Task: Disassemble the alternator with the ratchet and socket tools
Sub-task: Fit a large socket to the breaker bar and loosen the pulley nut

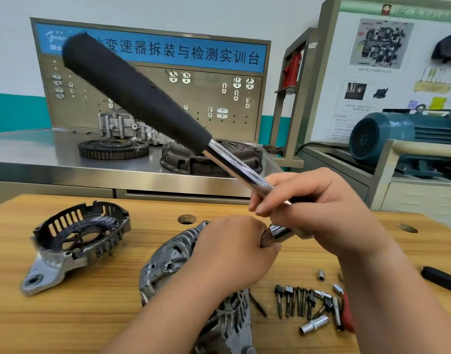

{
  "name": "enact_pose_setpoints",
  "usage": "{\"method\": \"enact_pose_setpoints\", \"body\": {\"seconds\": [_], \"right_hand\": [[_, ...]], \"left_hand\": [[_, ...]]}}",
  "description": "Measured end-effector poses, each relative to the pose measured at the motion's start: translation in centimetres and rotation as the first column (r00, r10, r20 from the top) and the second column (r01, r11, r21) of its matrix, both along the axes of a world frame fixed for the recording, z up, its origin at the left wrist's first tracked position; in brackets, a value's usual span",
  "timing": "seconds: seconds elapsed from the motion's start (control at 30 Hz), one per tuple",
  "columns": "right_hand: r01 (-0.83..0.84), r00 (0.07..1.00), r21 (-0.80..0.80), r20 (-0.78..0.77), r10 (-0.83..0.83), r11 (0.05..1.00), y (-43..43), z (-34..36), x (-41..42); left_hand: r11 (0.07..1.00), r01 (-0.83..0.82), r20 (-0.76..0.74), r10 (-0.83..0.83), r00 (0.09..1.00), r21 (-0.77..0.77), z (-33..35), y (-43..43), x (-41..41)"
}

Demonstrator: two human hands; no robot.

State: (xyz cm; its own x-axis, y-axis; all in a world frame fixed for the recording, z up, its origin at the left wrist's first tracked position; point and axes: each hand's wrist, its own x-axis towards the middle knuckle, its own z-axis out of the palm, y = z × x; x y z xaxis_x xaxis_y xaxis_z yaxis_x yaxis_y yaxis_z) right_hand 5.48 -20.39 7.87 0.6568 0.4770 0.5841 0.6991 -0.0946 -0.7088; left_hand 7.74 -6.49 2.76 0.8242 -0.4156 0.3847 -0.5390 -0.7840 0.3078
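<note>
The alternator body (168,264) lies on the wooden bench (104,315) in front of me, partly hidden by my left hand. My left hand (229,254) grips something dark at the ratchet's head, probably the socket or pulley; it is mostly covered. My right hand (319,208) holds the chrome shaft of the ratchet (234,164) just above its head. The ratchet's black handle (132,93) points up and to the left. The removed rear housing (76,241) sits at the left of the bench.
Several sockets, bits and bolts (311,302) lie at the right of the bench, with a black handle (441,278) at the right edge. Behind stands a steel table with a flywheel (112,148) and clutch cover (183,159). A blue motor (398,134) is at the right.
</note>
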Motion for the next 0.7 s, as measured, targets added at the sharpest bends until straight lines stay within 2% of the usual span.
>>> {"method": "enact_pose_setpoints", "body": {"seconds": [0.13,0.2,0.3,0.37,0.43,0.57,0.7], "right_hand": [[0.238,0.970,0.030,-0.047,-0.236,0.971,0.7,-0.1,0.2],[0.399,0.915,0.026,-0.074,-0.397,0.916,1.5,-0.3,0.0],[0.698,0.714,-0.136,0.043,-0.699,0.704,2.3,-0.8,0.0],[0.766,0.624,-0.281,0.103,-0.775,0.579,2.2,-0.8,0.2],[0.763,0.600,-0.356,0.082,-0.795,0.539,1.8,-0.7,0.3],[0.713,0.679,-0.319,0.093,-0.728,0.625,1.7,-0.4,-0.1],[0.524,0.852,-0.205,0.149,-0.503,0.827,1.4,0.0,-0.4]], "left_hand": [[0.998,-0.055,-0.025,0.054,0.998,-0.035,0.0,-0.2,-0.2],[0.997,-0.052,-0.027,0.050,0.998,-0.059,0.0,-0.2,-0.1],[0.998,-0.035,-0.006,0.035,0.999,-0.056,-0.2,-0.2,0.0],[0.999,-0.023,0.013,0.023,1.000,-0.036,-0.4,-0.2,0.0],[0.999,-0.018,0.016,0.019,1.000,-0.032,-0.4,-0.2,0.1],[0.998,-0.021,-0.007,0.020,1.000,-0.063,-0.3,-0.2,0.3],[0.994,-0.016,-0.020,0.014,1.000,-0.109,-0.3,0.1,0.4]]}}
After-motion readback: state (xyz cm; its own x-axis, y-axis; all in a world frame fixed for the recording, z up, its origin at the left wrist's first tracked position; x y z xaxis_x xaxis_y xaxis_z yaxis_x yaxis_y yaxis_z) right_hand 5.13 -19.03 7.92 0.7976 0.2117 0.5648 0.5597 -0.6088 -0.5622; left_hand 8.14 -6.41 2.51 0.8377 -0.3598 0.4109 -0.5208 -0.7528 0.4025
